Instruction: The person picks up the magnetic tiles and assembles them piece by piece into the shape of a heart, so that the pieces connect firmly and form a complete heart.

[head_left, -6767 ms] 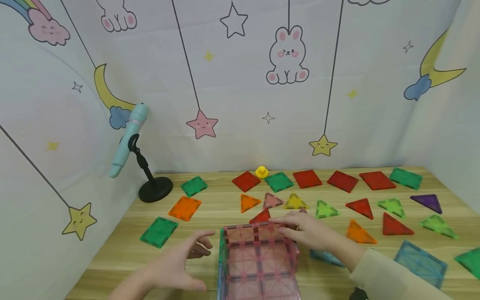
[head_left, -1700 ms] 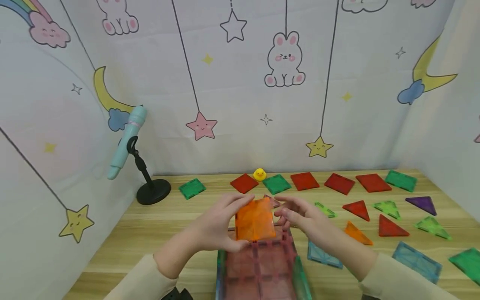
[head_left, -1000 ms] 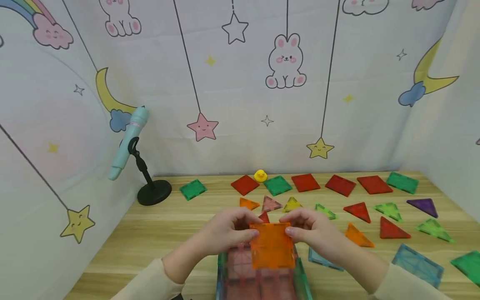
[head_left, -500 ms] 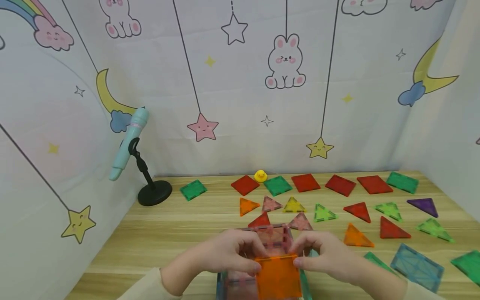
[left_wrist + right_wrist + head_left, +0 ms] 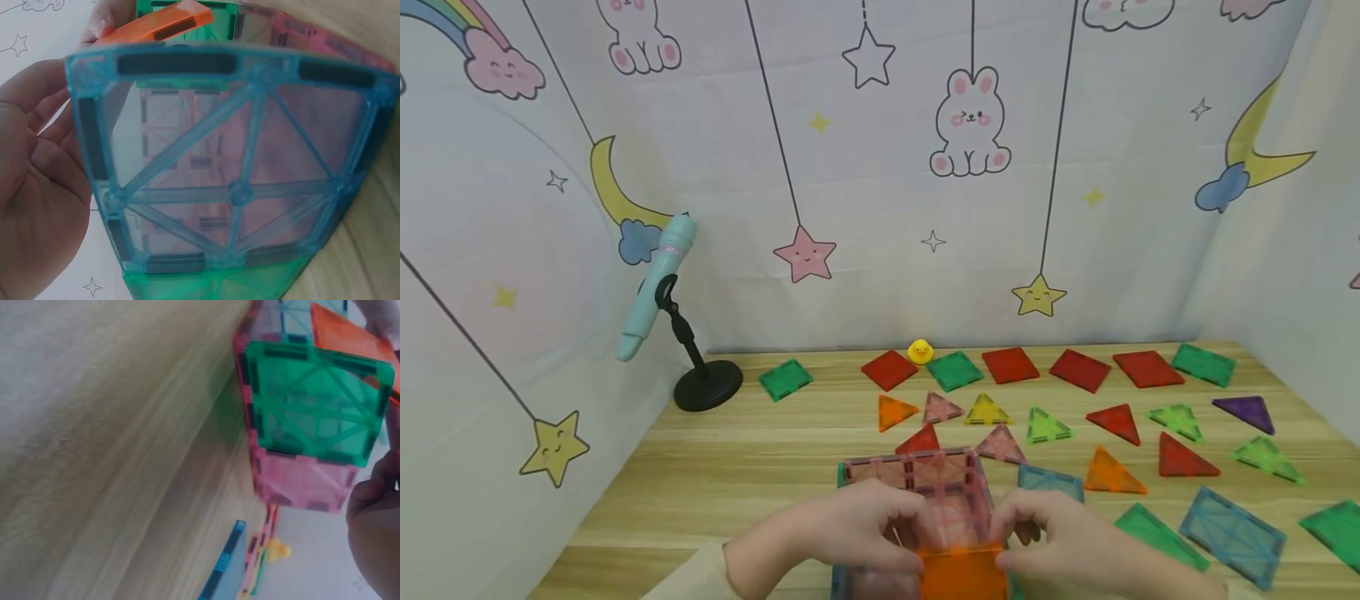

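Note:
An orange square magnetic tile [image 5: 964, 575] is held upright at the near part of a topless box of magnetic tiles. My left hand [image 5: 861, 529] pinches its left edge, and my right hand [image 5: 1063, 542] grips the right edge. The box has a pink floor, and a pink tile wall [image 5: 887, 472] stands at its far end. In the left wrist view, a blue tile [image 5: 240, 190] and a green tile [image 5: 215, 284] form one side. The right wrist view shows the opposite side, a green tile [image 5: 319, 409] beside a pink one [image 5: 306, 481], with the orange tile tilted over the edge.
Several loose tiles lie behind and to the right, including a red square [image 5: 889, 370], a pink triangle [image 5: 1002, 444], a blue square [image 5: 1232, 537] and a green tile [image 5: 1161, 537]. A yellow duck [image 5: 921, 352] and a microphone on a stand [image 5: 707, 385] are at the back.
The orange and green tiles at the left of the table have left their places, and a green tile now forms the box's right side. Both hands have brought the orange tile down toward me.

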Action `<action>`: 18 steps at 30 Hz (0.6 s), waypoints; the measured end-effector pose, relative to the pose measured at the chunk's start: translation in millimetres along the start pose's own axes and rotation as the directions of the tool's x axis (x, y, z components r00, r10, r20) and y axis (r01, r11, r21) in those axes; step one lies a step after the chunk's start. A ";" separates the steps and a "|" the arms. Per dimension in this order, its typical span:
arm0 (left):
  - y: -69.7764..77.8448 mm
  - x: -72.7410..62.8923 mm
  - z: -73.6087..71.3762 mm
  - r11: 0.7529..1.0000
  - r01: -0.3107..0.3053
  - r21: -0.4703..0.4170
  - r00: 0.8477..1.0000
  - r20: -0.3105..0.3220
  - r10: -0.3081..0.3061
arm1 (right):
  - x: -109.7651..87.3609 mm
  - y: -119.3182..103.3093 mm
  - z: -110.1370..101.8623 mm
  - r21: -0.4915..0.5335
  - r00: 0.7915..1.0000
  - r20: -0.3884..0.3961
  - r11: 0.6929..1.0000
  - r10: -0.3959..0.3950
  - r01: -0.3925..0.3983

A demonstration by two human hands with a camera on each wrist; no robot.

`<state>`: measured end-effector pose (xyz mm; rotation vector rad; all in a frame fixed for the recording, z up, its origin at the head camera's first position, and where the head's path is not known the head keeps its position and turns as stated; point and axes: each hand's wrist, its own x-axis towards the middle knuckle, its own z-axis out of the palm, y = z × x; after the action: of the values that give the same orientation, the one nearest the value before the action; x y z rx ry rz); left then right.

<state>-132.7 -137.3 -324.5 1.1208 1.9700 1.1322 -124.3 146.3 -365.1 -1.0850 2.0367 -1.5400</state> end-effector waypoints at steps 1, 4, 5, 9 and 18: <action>0.1 -0.2 0.4 1.000 -0.004 -0.006 1.000 0.006 0.004 | -1.4 0.8 0.5 0.004 1.000 0.018 1.000 0.015 -0.015; -0.9 -2.0 -2.5 0.999 -0.029 0.026 0.999 -0.036 0.030 | -4.4 2.5 2.2 -0.040 0.998 0.066 0.999 0.019 -0.016; -1.6 -3.1 -5.3 0.998 -0.038 0.042 0.996 -0.073 0.041 | -5.0 2.8 2.9 -0.069 0.997 0.079 0.998 0.005 0.000; -11.0 -12.2 -23.7 0.986 -0.031 0.167 0.948 -0.306 0.082 | -5.1 2.7 6.3 -0.134 0.987 0.138 0.985 -0.087 0.106; -49.4 -30.7 -46.7 0.969 0.160 0.187 0.881 -0.470 -0.055 | -6.4 7.0 7.1 -0.148 0.950 0.190 0.949 -0.248 0.278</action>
<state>-174.3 -195.8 -344.3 0.8844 2.5486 1.2259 -117.9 147.2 -375.0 -1.5564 2.0006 -1.3500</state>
